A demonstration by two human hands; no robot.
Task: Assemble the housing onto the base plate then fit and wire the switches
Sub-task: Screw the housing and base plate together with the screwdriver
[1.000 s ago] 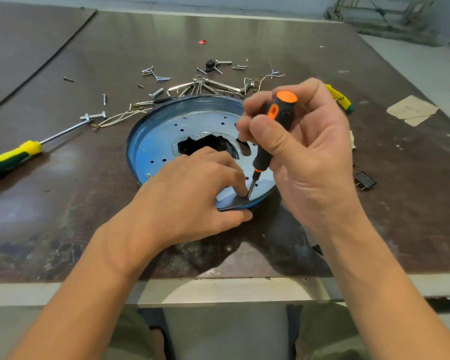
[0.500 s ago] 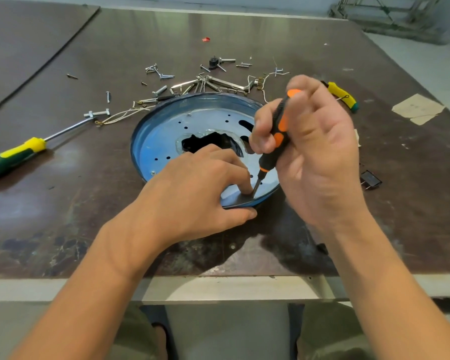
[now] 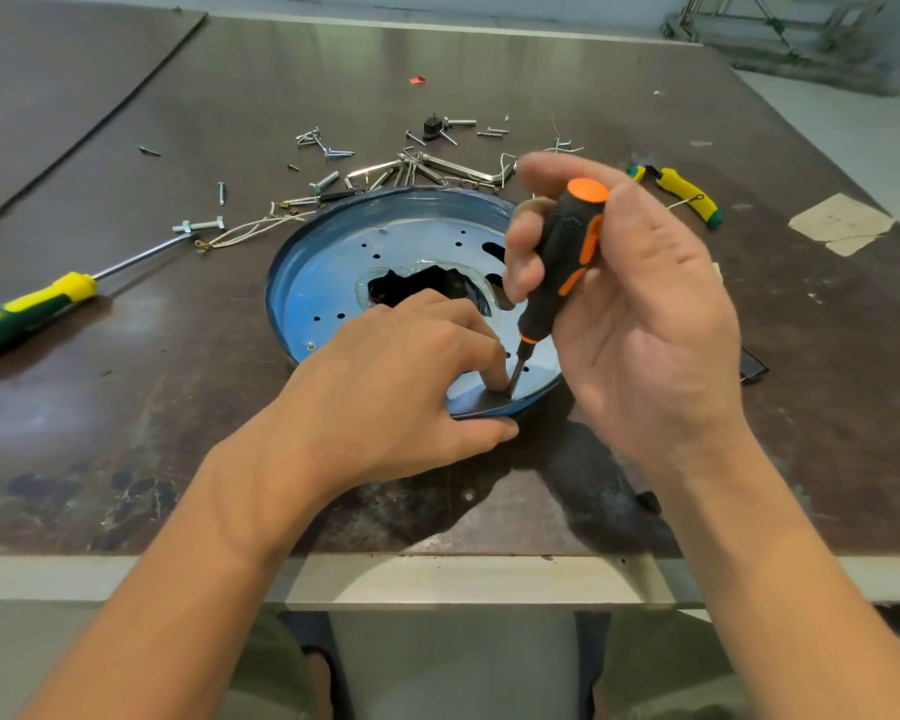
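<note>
Maybe the screwdriver (image 3: 562,272), gripped loosely by the right hand (image 3: 655,324), could have slipped and poked the left hand (image 3: 401,387), which pinched the plate (image 3: 333,272) rim beside its tip.

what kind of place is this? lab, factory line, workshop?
Probably a small workshop assembly bench: worn dark worktable, loose screws and bolts scattered behind a blue base plate, a yellow-and-green screwdriver lying at left, an orange-and-black screwdriver in the right hand.
</note>
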